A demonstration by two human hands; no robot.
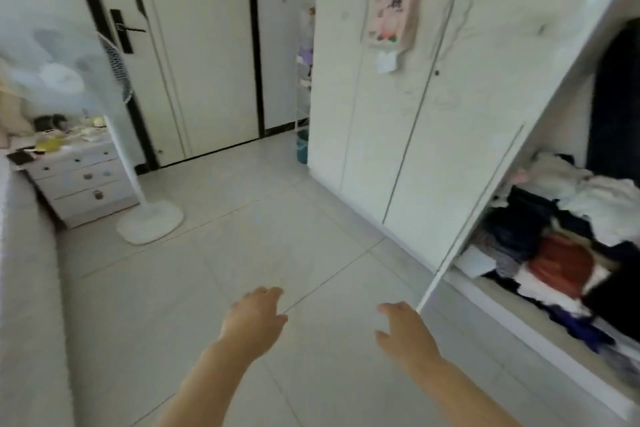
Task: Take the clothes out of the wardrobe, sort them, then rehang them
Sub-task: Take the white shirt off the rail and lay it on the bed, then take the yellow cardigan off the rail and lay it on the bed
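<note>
A white wardrobe (398, 114) fills the right side, and its rightmost section stands open. On the shelf inside lies a jumbled pile of clothes (561, 239), dark, white and rust-red. Dark garments (616, 104) hang above the pile. My left hand (256, 315) and my right hand (405, 329) reach forward over the tiled floor, fingers relaxed, holding nothing. The right hand is just left of the open door's edge (450, 256) and does not clearly touch it.
A white standing fan (138, 184) is at the left next to a cluttered white drawer unit (83, 180). A light bed or sofa edge (27, 288) runs along the far left. A closed door (204, 55) is at the back. Pale tiled floor (214, 236) lies between.
</note>
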